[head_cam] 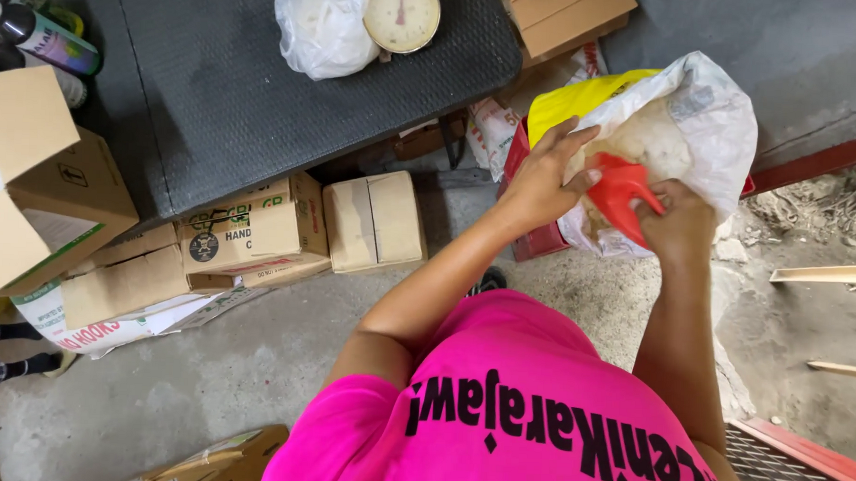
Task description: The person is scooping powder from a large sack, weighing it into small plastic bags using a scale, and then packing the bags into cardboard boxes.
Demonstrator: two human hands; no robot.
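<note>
A large white woven sack (707,117) with a yellow lining stands open at the upper right, holding a pale powdery or grainy stuff (645,144). My left hand (544,173) rests on the sack's near rim, fingers spread and pressing the edge open. My right hand (677,221) grips the handle of a red plastic scoop (619,195), whose bowl is tilted into the sack's mouth. Both arms reach forward over my pink shirt.
A dark table (215,81) at upper left carries a tied white plastic bag (322,23) and a round dial scale (401,14). Cardboard boxes (372,220) crowd the concrete floor beneath it. Spray cans (46,37) stand at far left. A red crate (532,239) sits by the sack.
</note>
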